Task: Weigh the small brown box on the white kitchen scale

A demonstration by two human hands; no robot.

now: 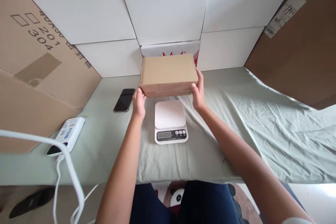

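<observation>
Box (169,70): I see it gripped from both sides, just beyond the scale (170,115); whether it touches the cloth (210,161), I can't tell.
Left hand (139,100): closed on the box's near left corner.
Right hand (198,92): gripping its right end, by the near corner.
Scale: flat on the cloth, display (164,135) on the near side.
Phone (124,100): I see it lying near the left hand.

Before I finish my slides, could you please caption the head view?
Left hand and right hand hold a cardboard box beyond a white scale.
</observation>
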